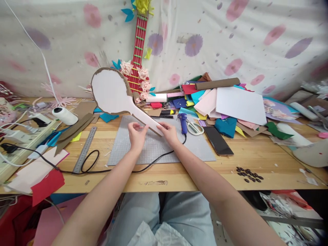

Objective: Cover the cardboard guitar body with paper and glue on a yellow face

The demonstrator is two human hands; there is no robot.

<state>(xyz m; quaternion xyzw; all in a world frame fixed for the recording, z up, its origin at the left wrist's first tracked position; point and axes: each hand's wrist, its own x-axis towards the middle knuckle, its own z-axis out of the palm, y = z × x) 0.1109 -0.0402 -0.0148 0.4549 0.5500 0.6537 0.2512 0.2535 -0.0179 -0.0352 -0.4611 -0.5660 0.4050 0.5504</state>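
Brown cardboard edging [127,87] rims the white paddle-shaped board [110,90], neck [143,117] seemingly unfinished — right hand [168,132] gripping it, left hand [137,135] unclear in hold

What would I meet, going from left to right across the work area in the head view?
Power strip, metal ruler, held white-faced cutout, blue glue gun, phone, small black pieces.
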